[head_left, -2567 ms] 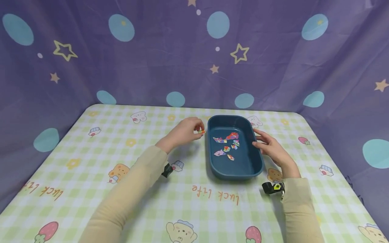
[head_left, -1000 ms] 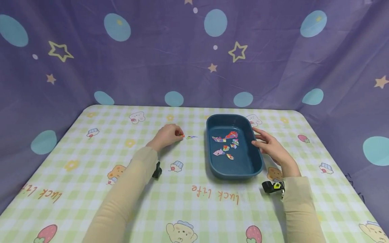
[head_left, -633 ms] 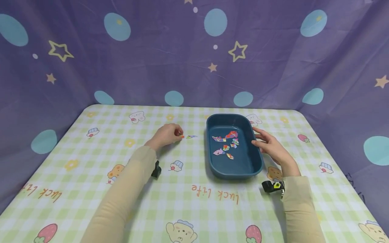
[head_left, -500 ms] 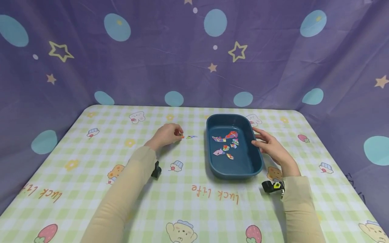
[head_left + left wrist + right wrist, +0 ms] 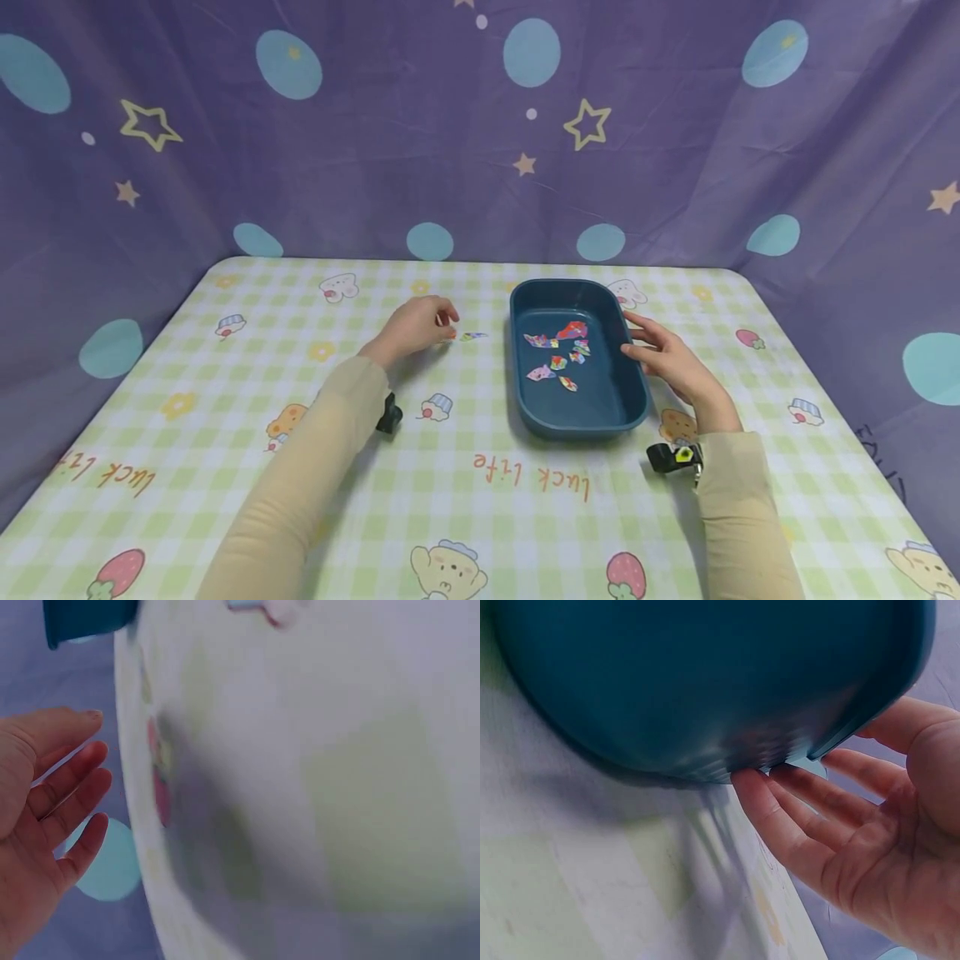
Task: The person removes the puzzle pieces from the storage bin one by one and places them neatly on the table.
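Note:
My left hand [image 5: 417,326] hovers just over the table, left of the tub, its fingers loosely bent with nothing between them. Below its fingertips lies a red and multicoloured paper-like scrap [image 5: 160,780], mostly hidden from the head view. To the right of that is a thin, pointed, colourful scrap [image 5: 474,337]. My right hand [image 5: 678,371] holds the long side of a dark blue plastic tub [image 5: 581,432], thumb over the rim and fingertips against the outer wall. Several bright, irregular scraps [image 5: 558,363] lie spread on the tub's floor.
A green and white checked cloth [image 5: 450,533] with cartoon prints covers the table. Behind and at both sides hangs a purple curtain [image 5: 420,158] with stars and blue ovals. Black camera mounts [image 5: 672,457] sit at both wrists.
My left hand has moved left from beside the tub, and a scrap now lies on the cloth there. Its fingers have just risen and loosened. My right hand stays on the tub.

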Available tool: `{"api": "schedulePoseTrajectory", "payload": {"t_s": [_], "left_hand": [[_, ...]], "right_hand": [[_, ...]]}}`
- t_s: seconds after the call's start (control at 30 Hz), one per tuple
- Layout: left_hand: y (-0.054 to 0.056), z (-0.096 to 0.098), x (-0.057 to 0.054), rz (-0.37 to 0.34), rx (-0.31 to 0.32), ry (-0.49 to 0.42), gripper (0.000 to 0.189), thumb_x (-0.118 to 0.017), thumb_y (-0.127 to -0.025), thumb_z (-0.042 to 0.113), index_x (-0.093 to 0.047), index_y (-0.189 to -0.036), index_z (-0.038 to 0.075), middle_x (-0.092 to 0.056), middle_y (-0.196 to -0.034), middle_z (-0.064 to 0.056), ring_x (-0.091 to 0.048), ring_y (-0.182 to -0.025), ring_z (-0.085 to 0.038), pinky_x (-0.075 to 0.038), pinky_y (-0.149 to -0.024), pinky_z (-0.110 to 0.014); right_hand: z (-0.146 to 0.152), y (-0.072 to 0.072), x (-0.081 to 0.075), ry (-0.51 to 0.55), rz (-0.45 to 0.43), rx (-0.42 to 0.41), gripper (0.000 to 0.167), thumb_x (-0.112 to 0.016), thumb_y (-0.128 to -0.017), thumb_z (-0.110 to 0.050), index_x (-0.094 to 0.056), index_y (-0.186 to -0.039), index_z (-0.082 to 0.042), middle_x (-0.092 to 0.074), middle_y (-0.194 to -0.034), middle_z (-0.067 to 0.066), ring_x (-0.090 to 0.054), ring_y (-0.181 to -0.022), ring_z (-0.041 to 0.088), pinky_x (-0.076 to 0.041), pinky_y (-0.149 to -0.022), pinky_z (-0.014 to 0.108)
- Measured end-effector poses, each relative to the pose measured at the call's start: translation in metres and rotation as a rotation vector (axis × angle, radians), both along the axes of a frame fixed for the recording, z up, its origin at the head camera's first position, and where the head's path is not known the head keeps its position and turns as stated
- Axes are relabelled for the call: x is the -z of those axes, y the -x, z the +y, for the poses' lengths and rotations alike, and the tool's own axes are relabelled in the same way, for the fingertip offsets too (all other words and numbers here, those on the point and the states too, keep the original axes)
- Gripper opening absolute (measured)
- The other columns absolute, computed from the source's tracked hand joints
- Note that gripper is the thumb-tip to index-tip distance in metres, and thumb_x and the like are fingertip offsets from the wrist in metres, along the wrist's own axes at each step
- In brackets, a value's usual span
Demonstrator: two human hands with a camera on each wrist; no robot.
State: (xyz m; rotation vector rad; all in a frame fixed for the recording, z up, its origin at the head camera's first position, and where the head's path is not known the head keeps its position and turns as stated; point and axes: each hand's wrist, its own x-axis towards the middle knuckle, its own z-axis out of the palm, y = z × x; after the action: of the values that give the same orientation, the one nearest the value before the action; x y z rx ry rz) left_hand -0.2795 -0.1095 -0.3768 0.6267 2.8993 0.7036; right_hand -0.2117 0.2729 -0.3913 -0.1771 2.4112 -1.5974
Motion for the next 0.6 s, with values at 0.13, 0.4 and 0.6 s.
{"api": "schedulePoseTrajectory", "payload": {"t_s": [0.13,0.4,0.6], "left_hand": [[-0.004,0.013,-0.010,0.027,0.050,0.011,0.019,-0.063,-0.082,0.017,-0.066,-0.099,0.009,-0.063,-0.084,-0.002,-0.056,-0.070,-0.014,-0.044,-0.067,-0.029],[-0.012,0.046,-0.029,0.098,0.169,0.008,0.018,-0.063,-0.083,0.020,-0.066,-0.098,0.012,-0.062,-0.086,0.000,-0.056,-0.074,-0.014,-0.045,-0.067,-0.028],[-0.022,0.071,-0.036,0.104,0.249,0.022,0.019,-0.062,-0.084,0.020,-0.066,-0.100,0.012,-0.062,-0.093,0.001,-0.057,-0.082,-0.014,-0.046,-0.073,-0.028]], "right_hand": [[0.001,0.000,0.000,-0.009,-0.001,0.001,0.065,-0.055,-0.090,-0.026,-0.022,-0.145,-0.020,-0.035,-0.140,0.019,-0.050,-0.103,0.009,-0.043,-0.078,0.029],[0.001,-0.001,-0.001,-0.006,-0.010,0.005,0.064,-0.055,-0.090,-0.027,-0.021,-0.145,-0.022,-0.035,-0.140,0.018,-0.049,-0.106,0.015,-0.043,-0.076,0.028],[0.000,0.000,-0.002,0.007,-0.025,0.009,0.065,-0.056,-0.090,-0.027,-0.022,-0.145,-0.022,-0.035,-0.141,0.018,-0.045,-0.114,0.023,-0.045,-0.076,0.027]]}}
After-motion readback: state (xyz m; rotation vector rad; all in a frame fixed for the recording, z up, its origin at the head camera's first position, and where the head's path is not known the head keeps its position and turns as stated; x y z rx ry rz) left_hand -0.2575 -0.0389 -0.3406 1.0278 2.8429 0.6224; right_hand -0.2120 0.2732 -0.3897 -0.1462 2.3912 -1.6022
